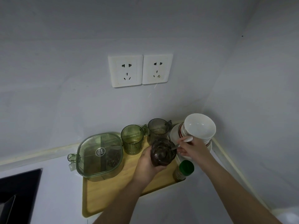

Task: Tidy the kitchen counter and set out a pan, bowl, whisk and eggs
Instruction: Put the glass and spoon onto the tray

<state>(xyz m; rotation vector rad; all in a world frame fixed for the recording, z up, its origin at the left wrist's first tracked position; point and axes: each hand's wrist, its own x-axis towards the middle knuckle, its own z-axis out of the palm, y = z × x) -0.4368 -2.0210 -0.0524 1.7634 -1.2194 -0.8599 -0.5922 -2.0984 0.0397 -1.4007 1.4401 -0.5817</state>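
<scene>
Jar (163,152) in hand: my left grip (146,162) is wrapped round its lower wall from the left and holds it above the back right part of the tray (123,191). My right grip (192,149) pinches the thin handle of a spoon (175,147) that dips into the jar's mouth. The jar looks ribbed, clear and dark with contents, so I judge it rigid, moderately heavy and liable to spill if tipped. A grasp low on the wall suits it, kept upright.

The bowl (199,126) I need sits tilted on top of a stack of dishes in the back right corner of the bench (169,207), just beside my right grip. It looks like glazed ceramic: hard, smooth, breakable. I would take it by the rim with a thumb inside, lifting straight off so that the stack below stays put.

Room is tight there: walls close two sides, two cups (132,139) line the tray's back edge, and a green-capped bottle (186,168) stands at its right edge. The tray's front half and the bench in front of it look freer.
</scene>
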